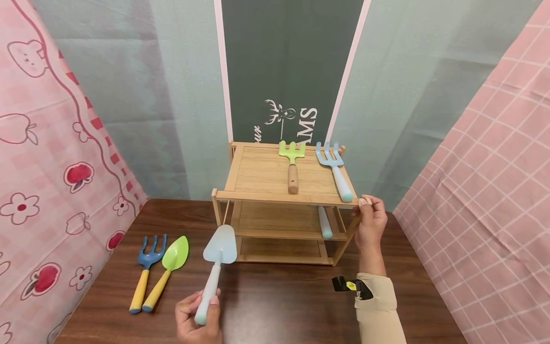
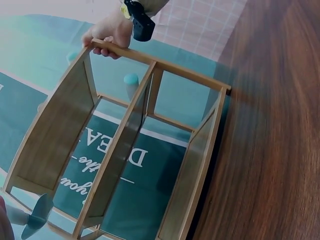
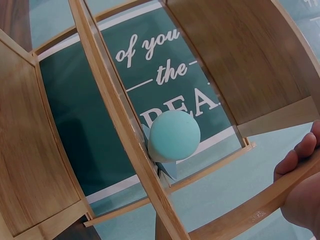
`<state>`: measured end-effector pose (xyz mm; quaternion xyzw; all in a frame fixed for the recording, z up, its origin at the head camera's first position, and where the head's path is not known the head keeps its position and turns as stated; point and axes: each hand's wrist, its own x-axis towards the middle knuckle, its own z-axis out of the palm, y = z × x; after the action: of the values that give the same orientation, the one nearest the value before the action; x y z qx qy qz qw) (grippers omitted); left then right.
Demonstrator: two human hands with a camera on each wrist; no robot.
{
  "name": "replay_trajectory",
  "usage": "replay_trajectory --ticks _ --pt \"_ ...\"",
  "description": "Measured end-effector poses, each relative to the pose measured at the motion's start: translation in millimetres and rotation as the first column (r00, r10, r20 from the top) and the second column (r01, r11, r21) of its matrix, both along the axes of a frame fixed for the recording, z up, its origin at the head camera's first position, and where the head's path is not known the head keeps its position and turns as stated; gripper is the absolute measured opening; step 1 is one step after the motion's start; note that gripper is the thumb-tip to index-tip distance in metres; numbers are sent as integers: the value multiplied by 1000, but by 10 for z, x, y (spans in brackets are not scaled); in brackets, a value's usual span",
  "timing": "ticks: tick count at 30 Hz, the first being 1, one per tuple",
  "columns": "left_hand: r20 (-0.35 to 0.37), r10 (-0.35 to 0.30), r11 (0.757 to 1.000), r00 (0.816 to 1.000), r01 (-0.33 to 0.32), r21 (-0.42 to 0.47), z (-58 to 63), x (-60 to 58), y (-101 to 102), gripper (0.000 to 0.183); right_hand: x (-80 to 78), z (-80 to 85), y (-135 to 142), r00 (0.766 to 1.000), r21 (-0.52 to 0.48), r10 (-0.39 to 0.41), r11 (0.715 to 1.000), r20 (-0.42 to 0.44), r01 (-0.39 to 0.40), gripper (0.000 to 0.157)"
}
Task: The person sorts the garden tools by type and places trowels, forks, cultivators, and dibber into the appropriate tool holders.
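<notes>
My left hand [image 1: 198, 319] grips a light blue hand trowel [image 1: 221, 244] by its handle, blade up, left of the front of a three-tier wooden shelf rack [image 1: 253, 177]. Part of that trowel's blade [image 2: 40, 216] shows in the left wrist view. With thumb and fingers, my right hand [image 1: 372, 222] holds the rack's upper right front corner. On the top shelf lie a green hand fork [image 1: 292, 165] with a wooden handle and a light blue hand fork [image 1: 336, 169]. A tool with a pale blue handle [image 1: 324, 222] rests on the middle shelf, its handle end [image 3: 175, 135] large in the right wrist view.
On the dark wooden table [image 1: 275, 306], left of the rack, lie a blue hand fork [image 1: 148, 258] and a green trowel [image 1: 175, 254], both with yellow handles. Cloth hangs behind the table, with pink patterned cloths [image 1: 51, 191] at both sides.
</notes>
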<state>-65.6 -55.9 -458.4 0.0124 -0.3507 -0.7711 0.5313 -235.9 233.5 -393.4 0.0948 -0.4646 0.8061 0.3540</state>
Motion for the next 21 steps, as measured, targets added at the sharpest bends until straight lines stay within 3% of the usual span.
replay_trajectory --ticks 3,9,14,21 --pt "-89 -29 999 996 26 -26 -23 -41 6 22 5 3 -7 1000 -10 10 1000 -12 -10 8" --pt "-188 -128 988 974 109 -106 -24 -104 17 22 15 12 -19 999 -23 19 1000 -25 -20 7" --pt "-172 -207 975 963 190 -113 -12 -132 71 24 17 12 -16 1000 -11 14 1000 -18 -14 7" --pt "-147 -255 965 956 241 -102 60 -193 165 23 6 16 -7 1000 6 1 1000 -10 -1 8"
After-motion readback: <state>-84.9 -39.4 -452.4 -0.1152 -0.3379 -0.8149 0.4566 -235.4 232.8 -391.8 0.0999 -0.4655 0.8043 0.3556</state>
